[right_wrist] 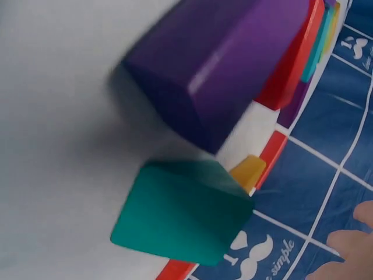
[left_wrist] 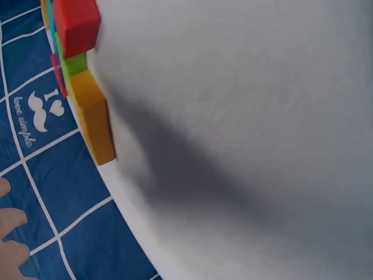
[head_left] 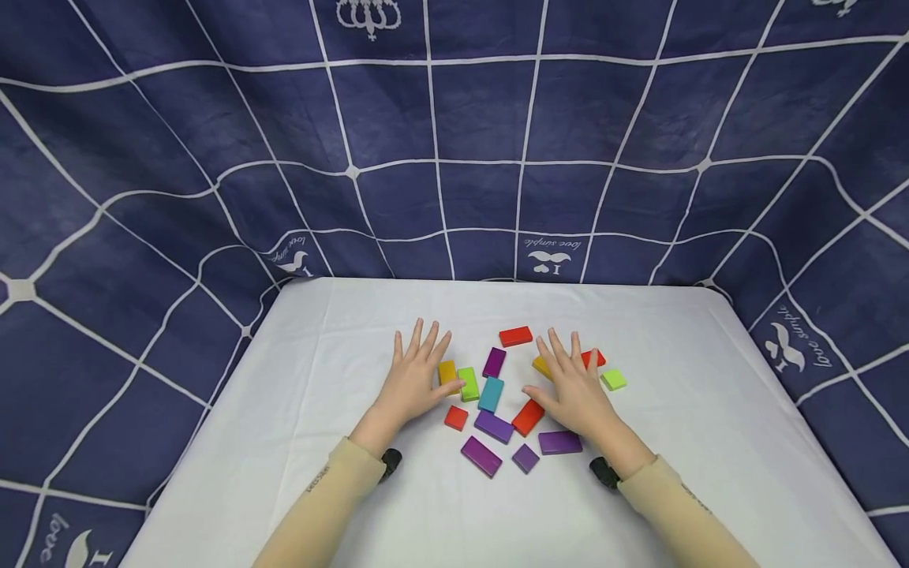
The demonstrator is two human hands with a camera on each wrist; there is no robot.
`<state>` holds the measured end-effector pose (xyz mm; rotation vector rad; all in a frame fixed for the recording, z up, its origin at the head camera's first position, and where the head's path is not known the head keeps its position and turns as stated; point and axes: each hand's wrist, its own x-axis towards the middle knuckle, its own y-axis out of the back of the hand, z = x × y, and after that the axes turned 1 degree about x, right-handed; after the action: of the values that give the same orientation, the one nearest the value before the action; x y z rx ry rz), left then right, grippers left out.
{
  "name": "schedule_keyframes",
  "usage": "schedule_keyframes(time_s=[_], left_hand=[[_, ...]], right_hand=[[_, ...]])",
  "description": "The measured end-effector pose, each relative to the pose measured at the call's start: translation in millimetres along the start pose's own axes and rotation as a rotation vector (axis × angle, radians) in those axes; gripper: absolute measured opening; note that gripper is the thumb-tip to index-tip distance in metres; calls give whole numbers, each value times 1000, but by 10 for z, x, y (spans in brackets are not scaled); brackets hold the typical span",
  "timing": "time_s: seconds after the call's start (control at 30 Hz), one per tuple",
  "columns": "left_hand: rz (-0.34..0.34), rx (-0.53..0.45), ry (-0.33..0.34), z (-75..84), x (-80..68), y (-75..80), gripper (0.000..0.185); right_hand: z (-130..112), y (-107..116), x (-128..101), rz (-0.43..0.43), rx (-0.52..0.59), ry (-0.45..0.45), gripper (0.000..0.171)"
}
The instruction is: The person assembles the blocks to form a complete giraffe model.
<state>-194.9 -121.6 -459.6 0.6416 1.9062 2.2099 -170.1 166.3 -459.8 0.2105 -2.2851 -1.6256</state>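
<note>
Head view: both hands, left hand (head_left: 412,383) & right hand (head_left: 577,390), flat w/ fingers spread beside the blocks (head_left: 491,393).

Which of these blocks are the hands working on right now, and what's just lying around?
In hand:
left hand flat on the table, thumb by the yellow block
right hand flat, over an orange block and red block

Lying about:
teal block
far red block
purple blocks
white table
blue backdrop
</note>
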Motion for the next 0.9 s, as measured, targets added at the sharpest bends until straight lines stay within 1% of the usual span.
schedule_keyframes(time_s=[0.2, 0.27, 0.4, 0.57, 0.77, 0.9], left_hand=[[-21, -28, -3, 5, -50, -55, 83], [-19, -37, -14, 11, -64, -65, 82], [-16, -82, -61, 43, -89, -86, 77], [-55, -108, -125, 115, -105, -123, 72], [-106, -140, -157, 205, -95, -137, 65], [-116, -131, -224, 269, -109, -149, 56]], right_hand=[[-26, -95, -38, -17, -8, 16, 87], [-36, -108, -58, -28, -5, 17, 86], [-59, -117, -99, -42, 7, 52, 79], [-75, -130, -148, -74, 38, 111, 65], [-82, -140, -187, -162, 95, 129, 49], [-76, -156, -202, -192, 122, 144, 43]])
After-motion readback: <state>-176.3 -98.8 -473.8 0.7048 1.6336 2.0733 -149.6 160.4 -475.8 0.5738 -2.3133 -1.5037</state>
